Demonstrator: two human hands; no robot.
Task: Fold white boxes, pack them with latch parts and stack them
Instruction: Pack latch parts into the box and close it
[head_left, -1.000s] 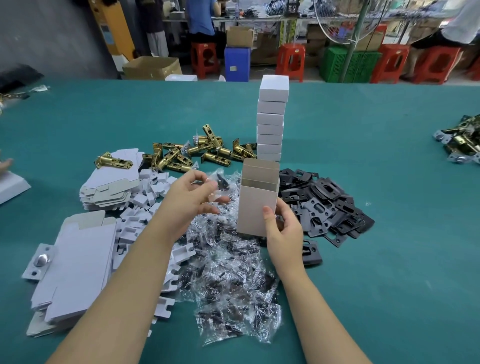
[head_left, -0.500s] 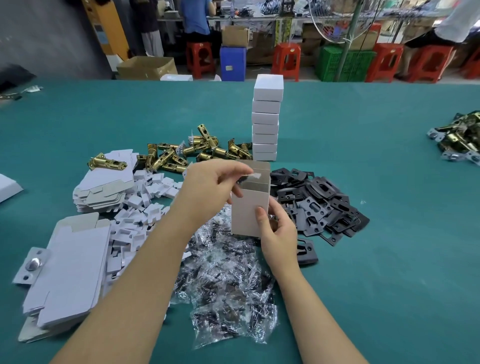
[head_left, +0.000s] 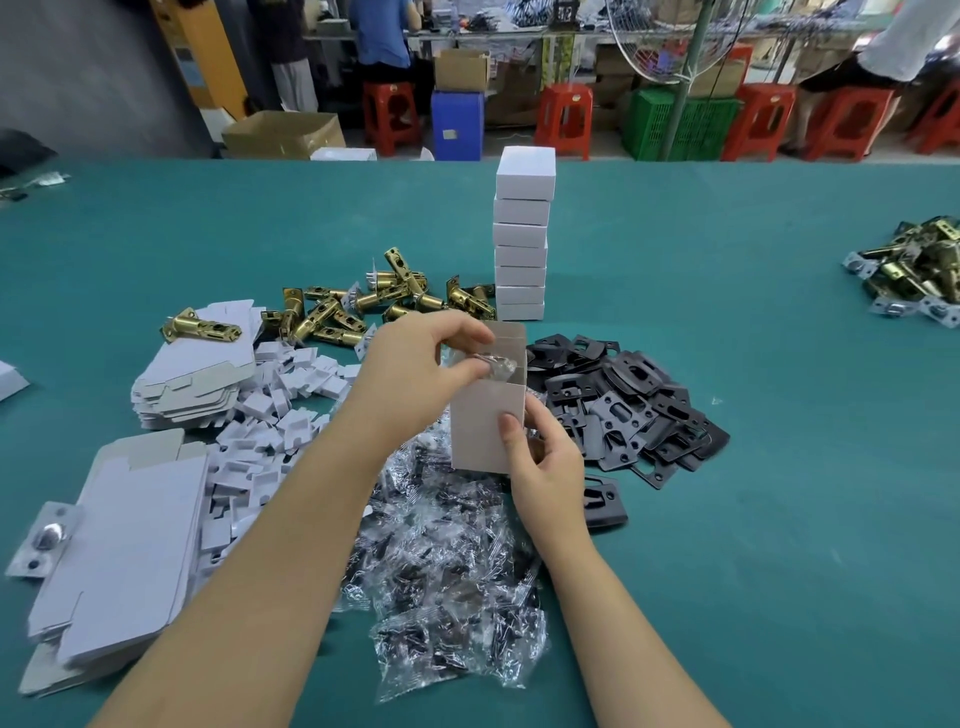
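- Head view, against the earlier frames: the left hand (head_left: 415, 371), which a second ago hovered beside the box pinching a clear packet, has come across to the open top and now pushes that packet (head_left: 491, 364) down into the mouth; the right hand (head_left: 545, 462) and the box have barely shifted.
- Head view, grip: the left thumb and fingers are pinched together on the packet of small dark parts, half in and half out of the opening. The right hand is clamped on the white box (head_left: 480, 426), thumb on the near face and fingers behind, holding it upright just above the heap of clear packets (head_left: 447, 582).
- Head view, the box: its top flaps stand open, the rear flap up behind the left fingers. I cannot tell what already lies inside.
- Head view, surroundings: the stack of finished boxes (head_left: 522, 244) rises just behind, brass latches (head_left: 363, 306) to its left, black plates (head_left: 628, 400) to the right, flat box blanks (head_left: 124, 545) near the left forearm.
- Doing the step well, as I judge it: keep the box steady and vertical, feed the packet in lengthways so the crinkly film does not catch on the side flaps, release only once it is below the rim, then withdraw straight up so the flaps stay free to fold shut.
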